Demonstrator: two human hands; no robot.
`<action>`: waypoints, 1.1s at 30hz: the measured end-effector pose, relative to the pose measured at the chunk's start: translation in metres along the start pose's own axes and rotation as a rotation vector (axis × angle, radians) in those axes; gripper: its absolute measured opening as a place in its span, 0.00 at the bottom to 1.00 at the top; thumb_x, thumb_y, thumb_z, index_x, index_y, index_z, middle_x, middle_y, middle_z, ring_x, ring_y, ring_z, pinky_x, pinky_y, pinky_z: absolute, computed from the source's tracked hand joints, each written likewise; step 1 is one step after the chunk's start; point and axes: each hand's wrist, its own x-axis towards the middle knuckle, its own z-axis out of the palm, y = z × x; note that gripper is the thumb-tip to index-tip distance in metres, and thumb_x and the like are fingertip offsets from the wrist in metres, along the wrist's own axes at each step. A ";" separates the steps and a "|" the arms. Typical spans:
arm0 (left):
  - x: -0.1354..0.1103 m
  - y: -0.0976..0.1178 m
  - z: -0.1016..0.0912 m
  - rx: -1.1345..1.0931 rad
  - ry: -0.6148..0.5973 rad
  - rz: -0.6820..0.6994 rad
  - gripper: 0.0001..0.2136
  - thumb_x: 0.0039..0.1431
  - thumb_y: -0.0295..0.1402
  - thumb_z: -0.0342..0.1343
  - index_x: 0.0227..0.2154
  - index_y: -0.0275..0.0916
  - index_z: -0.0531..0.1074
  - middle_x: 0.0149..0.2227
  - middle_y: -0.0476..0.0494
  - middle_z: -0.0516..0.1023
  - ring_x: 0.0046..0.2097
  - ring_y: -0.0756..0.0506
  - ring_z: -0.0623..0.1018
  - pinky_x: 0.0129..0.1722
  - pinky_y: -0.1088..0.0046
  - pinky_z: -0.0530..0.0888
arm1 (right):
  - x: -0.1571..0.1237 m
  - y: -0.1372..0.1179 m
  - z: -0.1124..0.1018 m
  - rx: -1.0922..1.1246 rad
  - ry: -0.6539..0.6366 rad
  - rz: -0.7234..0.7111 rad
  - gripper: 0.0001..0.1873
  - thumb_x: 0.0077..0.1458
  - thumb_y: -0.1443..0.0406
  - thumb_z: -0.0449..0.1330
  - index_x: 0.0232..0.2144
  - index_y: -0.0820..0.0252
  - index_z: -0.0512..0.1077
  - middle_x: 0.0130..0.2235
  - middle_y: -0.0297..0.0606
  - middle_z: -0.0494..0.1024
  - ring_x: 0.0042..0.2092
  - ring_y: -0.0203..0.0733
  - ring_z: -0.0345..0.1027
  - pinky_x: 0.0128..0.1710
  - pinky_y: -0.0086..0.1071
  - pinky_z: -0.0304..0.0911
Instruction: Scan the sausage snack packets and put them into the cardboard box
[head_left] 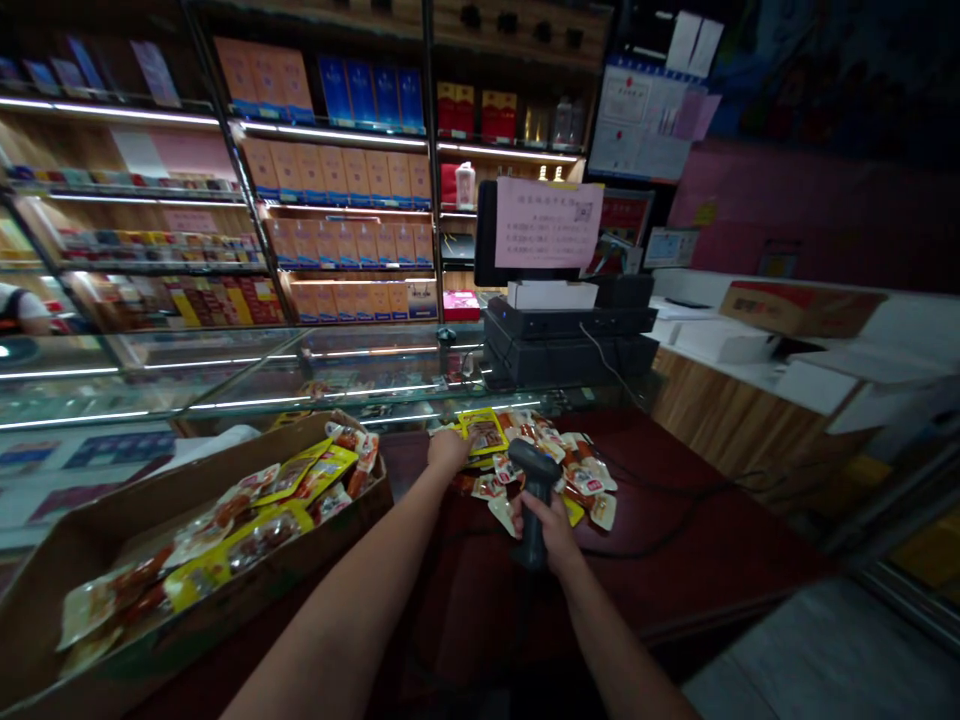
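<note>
We observed the right hand (553,525) wrapped around the handle of a dark scanner (534,465), right of frame centre. We found the left hand (448,452) curled closed on the edge of a yellow packet (484,432), at centre, above piled packets (589,475). We noted a cardboard box (172,500), lower left, holding similar packets.

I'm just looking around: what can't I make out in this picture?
All in the head view:
- Left hand's fingertips: hidden behind the hand itself, at the yellow packet.
- Scanner's front: faces away, in the right hand.
- Small print on the pink sheet: too small and blurred.
- Cardboard box's near left corner: cut off by the picture's edge.
- Another person: mostly cut off by the left edge.
</note>
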 end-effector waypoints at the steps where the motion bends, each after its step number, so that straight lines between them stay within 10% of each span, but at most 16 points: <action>1: 0.004 0.003 0.002 -0.017 -0.024 -0.019 0.22 0.46 0.50 0.57 0.33 0.34 0.76 0.42 0.26 0.77 0.46 0.36 0.76 0.37 0.70 0.70 | 0.001 0.001 -0.001 -0.004 -0.006 0.004 0.22 0.39 0.55 0.67 0.34 0.60 0.67 0.19 0.28 0.71 0.16 0.33 0.61 0.14 0.26 0.60; 7: 0.014 0.010 0.003 -0.311 -0.067 -0.094 0.11 0.35 0.32 0.67 0.22 0.36 0.70 0.31 0.34 0.79 0.39 0.38 0.78 0.31 0.73 0.70 | 0.005 0.005 -0.001 -0.014 -0.045 0.038 0.21 0.39 0.54 0.66 0.31 0.60 0.65 0.19 0.29 0.71 0.15 0.33 0.61 0.13 0.26 0.61; 17: -0.045 -0.046 0.020 -1.255 0.044 0.027 0.22 0.40 0.45 0.60 0.37 0.38 0.66 0.27 0.48 0.76 0.27 0.49 0.75 0.27 0.74 0.71 | -0.005 0.002 -0.002 -0.074 -0.304 0.147 0.18 0.42 0.56 0.65 0.32 0.61 0.66 0.20 0.31 0.73 0.15 0.32 0.62 0.13 0.25 0.60; 33: -0.040 -0.055 0.027 -1.374 0.082 0.123 0.21 0.41 0.39 0.61 0.39 0.33 0.73 0.26 0.45 0.77 0.26 0.48 0.75 0.25 0.74 0.70 | -0.003 0.005 -0.001 -0.114 -0.275 0.167 0.17 0.42 0.57 0.63 0.30 0.63 0.66 0.18 0.30 0.72 0.14 0.31 0.61 0.11 0.24 0.59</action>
